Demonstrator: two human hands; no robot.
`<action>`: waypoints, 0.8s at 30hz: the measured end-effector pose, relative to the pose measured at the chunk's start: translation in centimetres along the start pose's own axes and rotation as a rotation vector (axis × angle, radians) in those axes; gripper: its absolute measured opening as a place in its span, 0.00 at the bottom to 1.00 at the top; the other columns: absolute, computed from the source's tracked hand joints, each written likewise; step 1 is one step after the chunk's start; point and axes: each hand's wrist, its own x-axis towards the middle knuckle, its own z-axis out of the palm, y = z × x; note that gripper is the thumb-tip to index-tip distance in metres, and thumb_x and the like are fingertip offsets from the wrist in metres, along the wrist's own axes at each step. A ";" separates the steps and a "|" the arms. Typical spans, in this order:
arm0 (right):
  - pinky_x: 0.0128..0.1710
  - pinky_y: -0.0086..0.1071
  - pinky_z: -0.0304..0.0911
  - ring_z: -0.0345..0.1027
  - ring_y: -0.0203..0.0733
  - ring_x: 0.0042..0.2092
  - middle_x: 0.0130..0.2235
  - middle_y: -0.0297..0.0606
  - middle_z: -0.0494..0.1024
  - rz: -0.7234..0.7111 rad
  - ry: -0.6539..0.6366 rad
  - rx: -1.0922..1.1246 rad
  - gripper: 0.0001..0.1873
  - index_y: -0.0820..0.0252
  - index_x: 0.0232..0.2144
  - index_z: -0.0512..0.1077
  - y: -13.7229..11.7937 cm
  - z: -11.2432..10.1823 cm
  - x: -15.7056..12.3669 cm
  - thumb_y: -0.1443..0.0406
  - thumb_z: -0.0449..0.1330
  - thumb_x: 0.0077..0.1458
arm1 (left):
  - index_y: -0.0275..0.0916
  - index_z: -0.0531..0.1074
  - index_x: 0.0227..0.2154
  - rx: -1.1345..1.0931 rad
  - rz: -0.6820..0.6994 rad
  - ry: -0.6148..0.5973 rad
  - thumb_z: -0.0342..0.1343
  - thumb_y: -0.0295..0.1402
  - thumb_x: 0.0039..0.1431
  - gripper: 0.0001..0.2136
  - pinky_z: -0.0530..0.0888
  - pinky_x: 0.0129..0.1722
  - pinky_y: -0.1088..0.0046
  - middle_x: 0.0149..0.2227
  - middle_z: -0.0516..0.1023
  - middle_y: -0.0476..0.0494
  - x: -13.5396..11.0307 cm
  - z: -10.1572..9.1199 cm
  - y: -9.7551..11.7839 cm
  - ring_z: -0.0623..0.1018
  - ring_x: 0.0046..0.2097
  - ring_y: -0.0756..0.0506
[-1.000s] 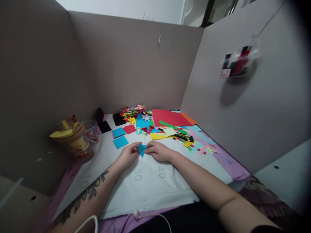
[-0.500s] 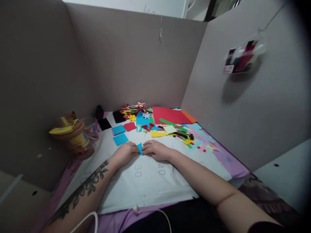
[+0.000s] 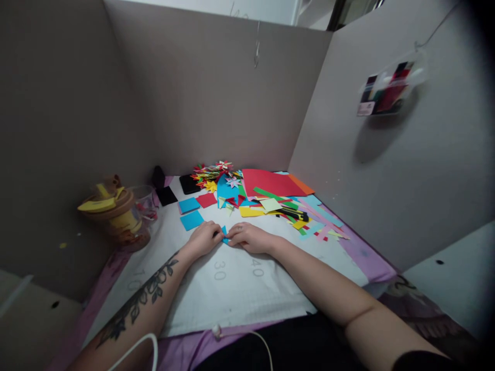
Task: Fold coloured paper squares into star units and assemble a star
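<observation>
Left fingers (image 3: 218, 229) and right fingers (image 3: 236, 237) pinched on opposite sides of small blue paper (image 3: 225, 235), mid-counter (image 3: 232, 304). Likely light, thin, easily creased; hold by edges. Clear cup (image 3: 141, 192): seemingly reddish bits (image 3: 150, 212). Brown pot (image 3: 122, 204): yellow pieces (image 3: 98, 207) on top. Hung clear pack (image 3: 418, 76): red, dark contents (image 3: 391, 98).

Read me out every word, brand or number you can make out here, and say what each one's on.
"10", on the white cloth, near its left side
"30", on the same cloth
"40", on the same cloth
Pale label on the hanging pack: too small and blurred to read
</observation>
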 end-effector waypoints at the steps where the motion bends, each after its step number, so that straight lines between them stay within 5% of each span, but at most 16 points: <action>1: 0.48 0.36 0.61 0.68 0.39 0.46 0.43 0.40 0.77 -0.002 0.003 0.001 0.11 0.56 0.35 0.76 0.1 0.1 0.0 0.71 0.56 0.52 | 0.39 0.73 0.29 0.013 -0.017 0.004 0.46 0.36 0.57 0.11 0.64 0.38 0.71 0.32 0.74 0.43 0.0 0.1 0.1 0.71 0.37 0.45; 10: 0.47 0.35 0.62 0.68 0.40 0.45 0.41 0.42 0.77 0.013 0.030 0.081 0.09 0.58 0.33 0.76 -0.1 0.0 0.0 0.72 0.56 0.52 | 0.39 0.72 0.28 0.048 -0.087 0.043 0.48 0.37 0.56 0.11 0.63 0.39 0.71 0.32 0.74 0.43 0.4 0.9 0.0 0.71 0.37 0.45; 24: 0.47 0.36 0.61 0.67 0.39 0.45 0.42 0.40 0.77 0.012 0.010 0.103 0.21 0.57 0.45 0.72 -0.2 -0.2 0.0 0.77 0.52 0.51 | 0.39 0.73 0.27 0.031 -0.063 0.027 0.49 0.36 0.55 0.10 0.64 0.39 0.71 0.32 0.75 0.43 0.5 0.9 -0.2 0.72 0.37 0.45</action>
